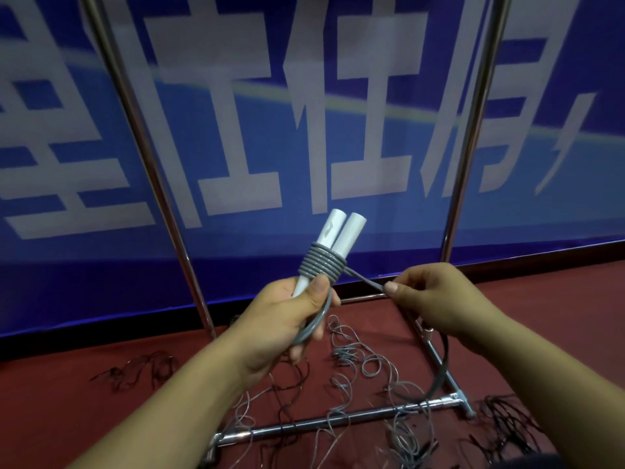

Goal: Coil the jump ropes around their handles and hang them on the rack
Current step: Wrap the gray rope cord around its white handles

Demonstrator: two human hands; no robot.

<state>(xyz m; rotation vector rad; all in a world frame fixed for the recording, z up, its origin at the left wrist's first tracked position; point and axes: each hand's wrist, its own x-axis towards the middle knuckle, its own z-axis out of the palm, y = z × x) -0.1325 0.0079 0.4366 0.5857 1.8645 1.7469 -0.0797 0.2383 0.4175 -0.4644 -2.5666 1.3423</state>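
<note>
My left hand point(287, 313) grips two white jump-rope handles point(338, 235) side by side, pointing up and to the right. Several turns of grey rope point(323, 264) are coiled tightly round the handles just above my thumb. A grey loop of the same rope hangs below my left fingers. My right hand point(436, 299) pinches the free rope strand point(367, 280) a short way right of the coil and holds it taut. The strand runs on under my right hand and down toward the floor. The chrome rack point(470, 137) stands right behind the handles.
Loose grey ropes point(365, 363) and black ropes point(135, 370) lie tangled on the red floor around the rack's base bar point(321, 423). The rack's left upright point(148, 164) rises at the left. A blue banner point(257, 130) with large white characters covers the wall behind.
</note>
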